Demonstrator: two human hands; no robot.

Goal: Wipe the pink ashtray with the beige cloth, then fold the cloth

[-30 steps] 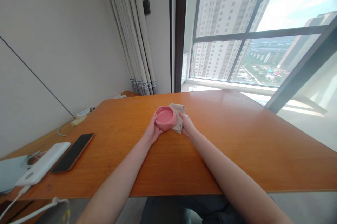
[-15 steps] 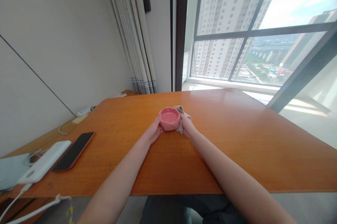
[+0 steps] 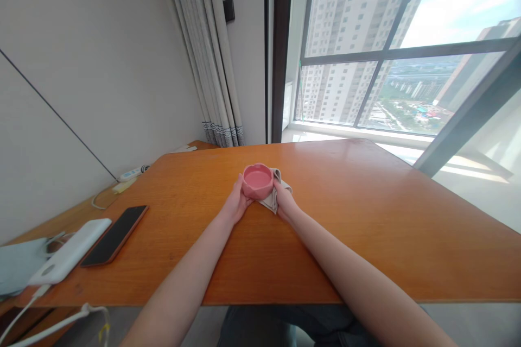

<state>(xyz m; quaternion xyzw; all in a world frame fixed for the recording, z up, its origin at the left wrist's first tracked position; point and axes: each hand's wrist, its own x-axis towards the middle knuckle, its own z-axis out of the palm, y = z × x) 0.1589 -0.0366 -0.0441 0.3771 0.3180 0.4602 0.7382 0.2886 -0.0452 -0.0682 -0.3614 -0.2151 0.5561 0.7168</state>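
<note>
A pink ashtray, round with a notched, faceted rim and nothing in it, is held between my hands over the middle of the table. My left hand is closed around its left side, thumb near the rim and fingers reaching underneath. On the other side, my right hand presses a folded grey-beige cloth against the ashtray's wall. Part of the cloth hangs below the ashtray, and another fold sticks out past my right hand. Most of my right fingers are hidden behind the cloth and ashtray.
On the wooden table, a dark phone lies at the left beside a white power bank with a cable plugged in. Farther back along the wall is a power strip. A curtain and a large window stand beyond.
The ashtray and both hands have shifted slightly left. It appears turned a little in the hands, and more of the cloth now shows beneath it.
</note>
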